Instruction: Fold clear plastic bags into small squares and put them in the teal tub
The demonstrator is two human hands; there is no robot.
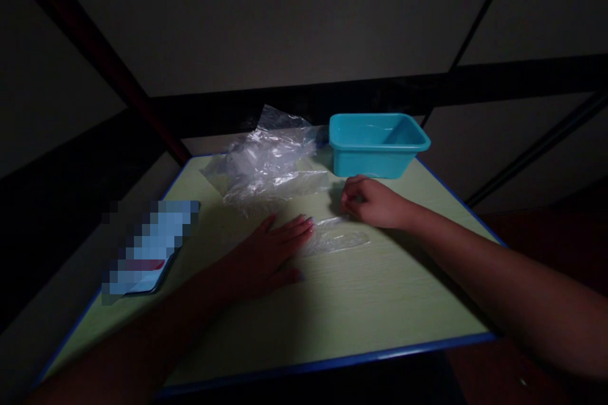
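A clear plastic bag (339, 240) lies flattened on the table. My left hand (280, 247) rests palm down across its left part, fingers stretched out. Just beyond the bag's far right edge is my right hand (365, 201), its fingers curled together. Whatever those fingers hold, if anything, is hidden from this angle. A loose, crumpled pile of clear plastic bags (266, 161) sits past my left hand.
A turquoise plastic bin (373, 161) stands at the back right of the light wooden table (380, 304), which has a blue edge. On the left lies a phone (152, 253), its screen lit and blurred out. Dark panels rise behind the table.
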